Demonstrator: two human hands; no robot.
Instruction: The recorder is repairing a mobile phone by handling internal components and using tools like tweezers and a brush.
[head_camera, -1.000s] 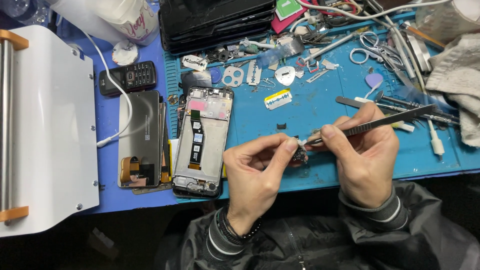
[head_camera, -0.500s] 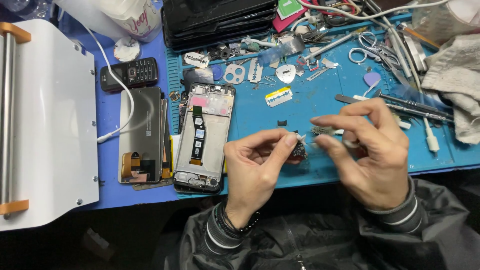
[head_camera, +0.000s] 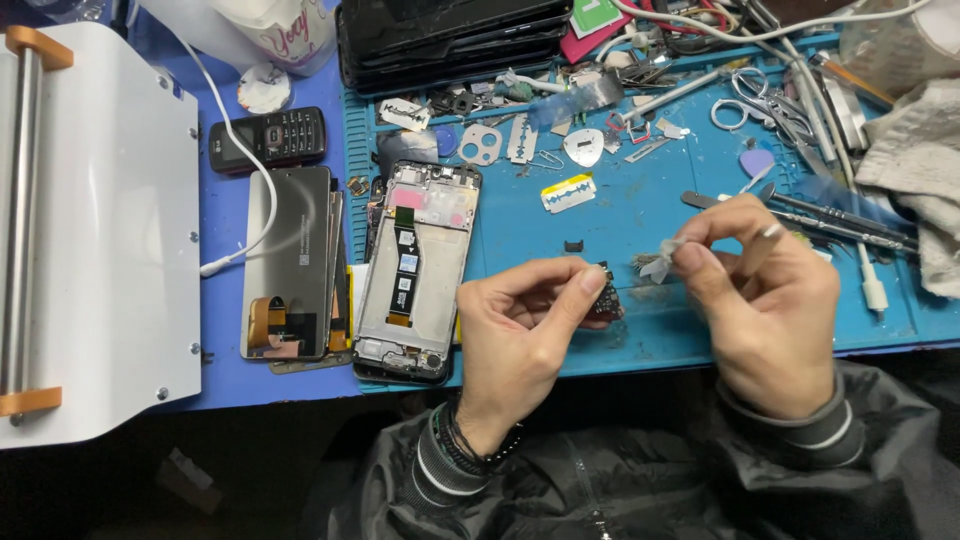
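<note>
My left hand (head_camera: 525, 325) pinches a small dark circuit board (head_camera: 606, 298) between thumb and fingers, above the front edge of the blue work mat (head_camera: 620, 220). My right hand (head_camera: 765, 300) holds a small pale scrap of film (head_camera: 660, 262) between thumb and forefinger, just right of the board and a little apart from it. An opened phone frame (head_camera: 415, 270) with a flex cable down its middle lies to the left of my left hand.
A phone screen panel (head_camera: 288, 262) and a small black keypad phone (head_camera: 268, 138) lie on the left, beside a white machine (head_camera: 95, 230). Tweezers (head_camera: 800, 215), scissors (head_camera: 760, 100), razor blades, loose parts and a grey cloth (head_camera: 915, 170) crowd the mat's far half.
My right hand has let go of the tweezers it held a second ago, and they lie on the mat. It now pinches a pale scrap of film peeled off near the small board.
</note>
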